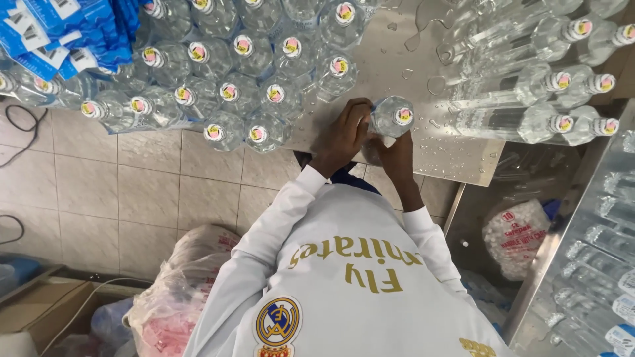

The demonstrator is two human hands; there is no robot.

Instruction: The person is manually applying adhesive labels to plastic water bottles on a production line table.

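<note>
Both hands are gripping one clear capped bottle [391, 116] at the wet steel counter [403, 53] edge: the left hand [345, 134] is closing its grip around the bottle's side, the right hand [391, 153] cupping beneath; upright bottles [228, 92] are standing just left

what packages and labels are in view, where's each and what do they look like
Stack of blue and white paper labels: top left, over the bottles.
Round pink and yellow cap stickers: on the upright clear plastic bottles at centre.
Clear bag of white caps with red print: right, below the wet metal table.
Blue and white bottle labels: bottom right corner.
</note>
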